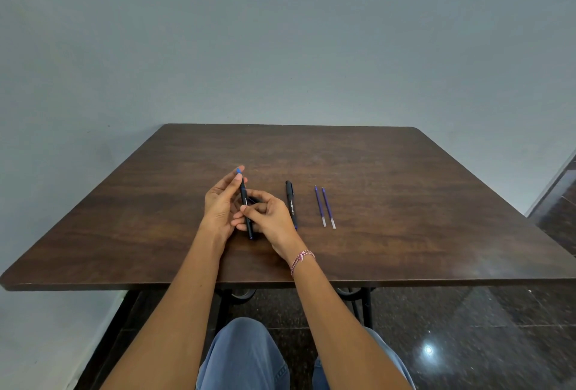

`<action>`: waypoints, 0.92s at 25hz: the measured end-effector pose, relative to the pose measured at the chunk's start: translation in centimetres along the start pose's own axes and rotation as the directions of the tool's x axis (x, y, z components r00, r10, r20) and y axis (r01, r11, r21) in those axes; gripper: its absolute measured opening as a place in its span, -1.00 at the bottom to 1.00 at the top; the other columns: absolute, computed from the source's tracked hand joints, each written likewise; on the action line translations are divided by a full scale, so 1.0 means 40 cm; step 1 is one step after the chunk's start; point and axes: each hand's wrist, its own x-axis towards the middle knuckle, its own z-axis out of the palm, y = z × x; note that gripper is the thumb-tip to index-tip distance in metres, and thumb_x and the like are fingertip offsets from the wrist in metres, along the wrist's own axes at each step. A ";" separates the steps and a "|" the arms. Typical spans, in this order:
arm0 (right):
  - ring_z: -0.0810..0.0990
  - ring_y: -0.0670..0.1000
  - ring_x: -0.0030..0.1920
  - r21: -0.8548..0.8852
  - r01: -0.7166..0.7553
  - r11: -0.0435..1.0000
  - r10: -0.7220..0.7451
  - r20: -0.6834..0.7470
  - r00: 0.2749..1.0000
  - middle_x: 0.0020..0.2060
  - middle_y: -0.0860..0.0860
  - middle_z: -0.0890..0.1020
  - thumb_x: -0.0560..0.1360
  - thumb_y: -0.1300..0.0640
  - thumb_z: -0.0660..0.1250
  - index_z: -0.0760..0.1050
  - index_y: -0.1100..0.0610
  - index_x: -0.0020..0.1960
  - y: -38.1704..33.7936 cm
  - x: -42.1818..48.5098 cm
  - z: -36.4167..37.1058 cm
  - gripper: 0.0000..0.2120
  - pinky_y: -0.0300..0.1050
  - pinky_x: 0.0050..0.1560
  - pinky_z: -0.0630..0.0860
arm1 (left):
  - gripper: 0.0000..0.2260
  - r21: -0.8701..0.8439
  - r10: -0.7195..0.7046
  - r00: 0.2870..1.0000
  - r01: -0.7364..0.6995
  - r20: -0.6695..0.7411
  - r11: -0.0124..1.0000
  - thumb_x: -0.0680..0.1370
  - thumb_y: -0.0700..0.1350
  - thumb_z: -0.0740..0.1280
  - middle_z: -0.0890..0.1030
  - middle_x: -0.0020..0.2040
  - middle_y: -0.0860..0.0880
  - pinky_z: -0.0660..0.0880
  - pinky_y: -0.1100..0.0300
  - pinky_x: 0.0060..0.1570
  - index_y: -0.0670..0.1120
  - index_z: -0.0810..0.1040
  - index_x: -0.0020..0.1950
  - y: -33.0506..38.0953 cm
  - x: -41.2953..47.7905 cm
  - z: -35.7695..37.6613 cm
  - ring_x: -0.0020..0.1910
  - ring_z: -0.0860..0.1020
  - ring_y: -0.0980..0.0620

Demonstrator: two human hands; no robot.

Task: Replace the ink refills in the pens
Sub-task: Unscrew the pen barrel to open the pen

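A black pen (245, 199) with a blue end cap is held just above the brown table (389, 171), pointing away from me. My left hand (219, 202) grips its far half, fingers up by the blue cap. My right hand (269, 213) pinches its near half between thumb and fingers. A second black pen (291, 204) lies flat to the right of my hands. Further right lie two blue ink refills (324, 206) side by side, clear ends toward me.
A grey wall rises right behind the table's far edge. The table's front edge (280, 283) runs across above my knees. Dark glossy floor shows to the right and below, with black metal table legs under the top.
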 end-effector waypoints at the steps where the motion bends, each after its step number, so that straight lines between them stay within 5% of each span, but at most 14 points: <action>1: 0.70 -0.02 -0.29 -0.003 -0.001 1.000 0.001 0.003 1.000 -0.23 0.14 0.66 0.55 0.32 0.30 0.41 0.20 0.29 -0.001 -0.001 0.000 -0.67 -0.22 -0.22 0.63 | -0.85 0.002 0.001 1.000 -0.001 -0.002 1.000 0.40 -0.11 0.43 0.65 -0.26 0.03 0.30 0.35 -0.72 0.01 0.70 -0.06 0.001 -0.002 0.000 -0.65 0.37 0.13; 8: 0.68 -0.01 -0.37 -0.107 0.028 0.994 -0.030 -0.017 0.999 -0.36 0.05 0.68 0.54 0.24 0.33 0.45 0.12 0.16 0.004 -0.004 0.002 -0.79 -0.21 -0.34 0.61 | -0.69 0.035 -0.011 1.000 0.010 0.029 0.999 0.40 -0.10 0.43 0.56 -0.24 -0.06 0.31 0.33 -0.73 -0.08 0.61 0.13 0.007 -0.016 0.008 -0.69 0.37 0.10; 13: 0.63 0.05 -0.40 -0.207 0.074 0.976 -0.074 0.008 0.997 -0.36 0.13 0.64 0.55 0.21 0.32 0.41 0.17 0.16 0.013 0.000 0.002 -0.80 -0.13 -0.30 0.62 | -0.75 0.011 0.008 0.999 -0.008 -0.050 1.000 0.46 -0.14 0.40 0.54 -0.24 0.02 0.49 0.30 -0.49 -0.10 0.60 0.13 0.011 -0.010 0.016 -0.32 0.43 0.06; 19: 0.58 0.00 -0.51 -0.253 0.076 0.965 -0.074 0.018 0.997 -0.45 0.06 0.63 0.56 0.17 0.31 0.41 0.15 0.11 0.017 -0.001 -0.002 -0.84 -0.22 -0.43 0.52 | -0.87 -0.075 0.032 0.989 -0.043 -0.142 0.996 0.51 -0.19 0.38 0.58 -0.19 0.06 0.51 0.24 -0.17 -0.07 0.62 0.04 0.004 0.008 0.009 -0.23 0.48 0.14; 23: 0.51 -0.06 -0.58 -0.282 0.086 0.955 -0.085 0.016 0.996 -0.52 0.02 0.60 0.56 0.14 0.29 0.42 0.15 0.09 0.016 0.002 -0.004 -0.86 -0.29 -0.51 0.44 | -0.90 -0.113 0.051 0.985 -0.070 -0.166 0.991 0.52 -0.18 0.37 0.58 -0.21 0.07 0.52 0.26 -0.16 -0.05 0.61 0.01 0.001 0.015 0.004 -0.27 0.52 0.18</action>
